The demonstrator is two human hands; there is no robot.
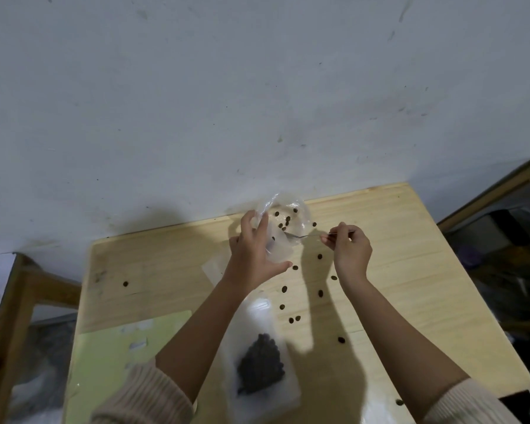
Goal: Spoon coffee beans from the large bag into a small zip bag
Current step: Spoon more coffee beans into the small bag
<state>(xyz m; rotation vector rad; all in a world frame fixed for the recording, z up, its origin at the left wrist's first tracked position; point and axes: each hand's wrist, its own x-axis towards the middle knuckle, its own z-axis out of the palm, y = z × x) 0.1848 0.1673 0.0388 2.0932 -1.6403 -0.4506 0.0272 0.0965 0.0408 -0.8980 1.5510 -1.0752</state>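
Coffee beans (320,293) dark, oval; approx. dozen loose on table (410,270).

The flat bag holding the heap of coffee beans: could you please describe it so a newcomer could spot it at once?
On the wooden table, look to the near edge, between the person's forearms: a clear plastic bag lies there. Unlike the crumpled clear bag that the left hand holds up at the far edge, with few beans, it lies flat and holds a dark heap.
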